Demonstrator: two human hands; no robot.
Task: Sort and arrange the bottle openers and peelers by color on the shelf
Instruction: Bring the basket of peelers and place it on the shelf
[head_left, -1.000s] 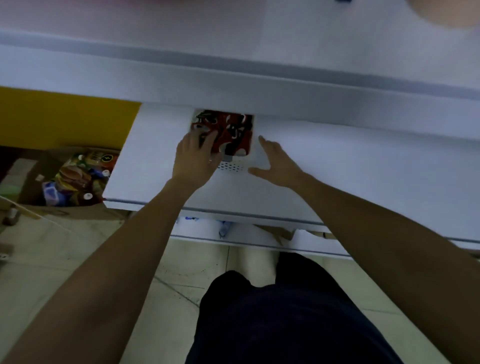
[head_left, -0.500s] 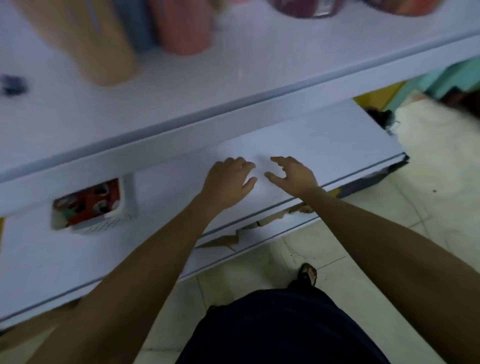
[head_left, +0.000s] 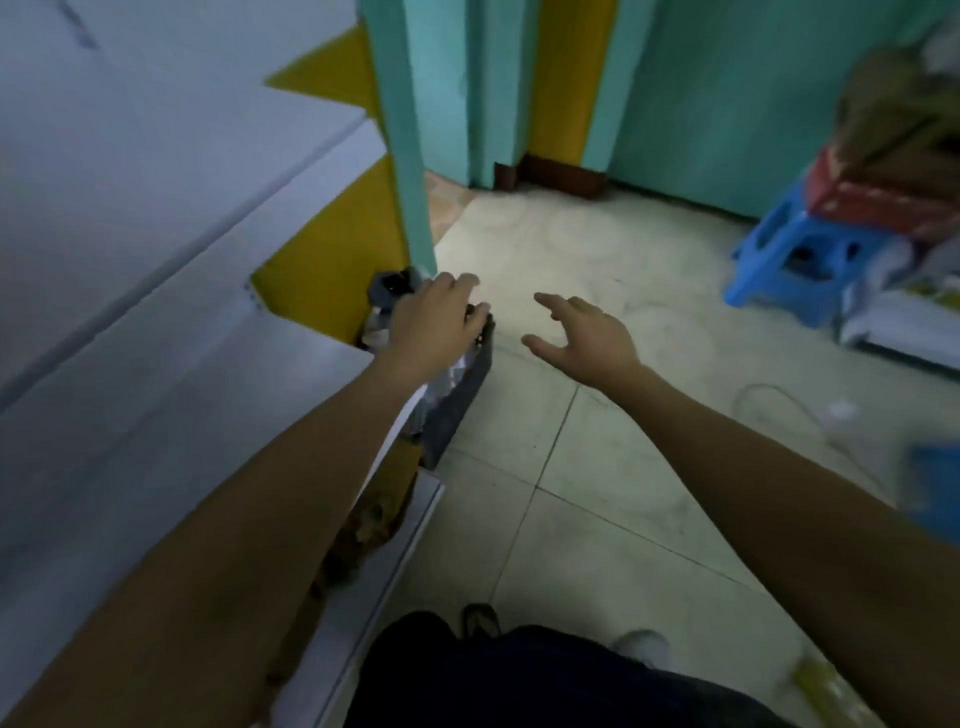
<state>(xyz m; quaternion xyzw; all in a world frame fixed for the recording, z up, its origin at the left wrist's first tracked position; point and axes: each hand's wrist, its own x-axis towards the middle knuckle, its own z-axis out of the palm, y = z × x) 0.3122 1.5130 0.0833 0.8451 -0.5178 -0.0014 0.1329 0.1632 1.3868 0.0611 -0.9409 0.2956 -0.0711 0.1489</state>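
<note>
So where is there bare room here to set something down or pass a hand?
Bare: the white shelf left of the left hand, and the tiled floor between the right hand and the blue stool. Crowded: the stuffed dark bin by the left hand.

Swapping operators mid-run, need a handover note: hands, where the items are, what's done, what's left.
Hands: left grip is over the dark bin at the end of the white shelf; can't tell if it holds anything. The right grip is open and empty above the floor.
Items: no bottle openers or peelers in view.
Done: nothing sorted that this view shows.
Left: find the items, then sort and arrange them by colour on the shelf.
</note>
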